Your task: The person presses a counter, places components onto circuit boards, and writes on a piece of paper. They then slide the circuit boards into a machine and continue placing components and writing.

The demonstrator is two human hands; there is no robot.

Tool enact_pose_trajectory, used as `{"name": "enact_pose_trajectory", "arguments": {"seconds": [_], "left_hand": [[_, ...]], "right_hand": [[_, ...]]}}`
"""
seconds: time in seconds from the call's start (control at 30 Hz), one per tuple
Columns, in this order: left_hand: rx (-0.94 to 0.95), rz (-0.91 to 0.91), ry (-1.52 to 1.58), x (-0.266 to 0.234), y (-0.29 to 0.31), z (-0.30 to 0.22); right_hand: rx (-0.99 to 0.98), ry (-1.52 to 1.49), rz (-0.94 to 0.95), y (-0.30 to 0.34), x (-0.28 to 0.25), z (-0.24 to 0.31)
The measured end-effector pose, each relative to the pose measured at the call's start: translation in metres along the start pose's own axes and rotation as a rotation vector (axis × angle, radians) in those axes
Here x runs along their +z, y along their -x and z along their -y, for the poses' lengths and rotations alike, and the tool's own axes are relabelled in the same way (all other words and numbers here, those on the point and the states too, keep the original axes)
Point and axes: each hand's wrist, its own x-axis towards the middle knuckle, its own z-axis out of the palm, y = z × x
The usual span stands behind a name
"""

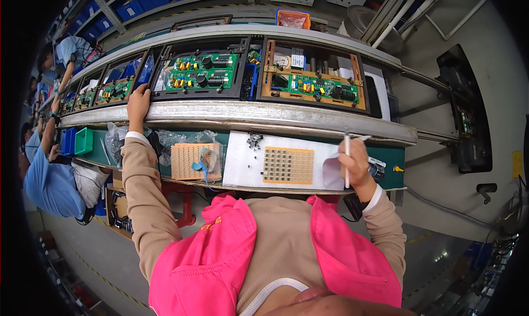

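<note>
Two hands engaged: left hand fingers rest flat on the conveyor rail; right hand grips a pen and paper.

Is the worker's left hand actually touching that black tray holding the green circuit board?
Touching. The head view shows the left hand with its fingertips laid over the near corner of the black tray, with no gap between them.

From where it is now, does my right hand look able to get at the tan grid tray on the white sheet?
Probably yes. The right hand holds a white pen just right of the tan grid tray, with only bare white sheet between. The pen occupies its fingers, though.
</note>
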Motion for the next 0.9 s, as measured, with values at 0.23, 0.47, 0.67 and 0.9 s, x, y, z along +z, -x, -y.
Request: {"name": "enact_pose_trajectory", "arguments": {"seconds": [0.23,0.47,0.67,0.9], "left_hand": [[-0.002,0.009,0.019,0.0,0.002,-0.001],[0.042,-0.003,-0.004,0.003,-0.001,0.004],[0.069,-0.012,0.023,0.009,-0.01,0.015],[0.036,-0.002,0.005,0.008,-0.006,0.014]], "right_hand": [[0.116,-0.134,0.338,-0.027,-0.018,0.019],[0.074,-0.056,0.315,0.0,0.019,0.016],[0.822,-0.76,-0.073,0.027,0.039,0.029],[1.083,-0.93,0.119,0.033,0.039,-0.002]]}}
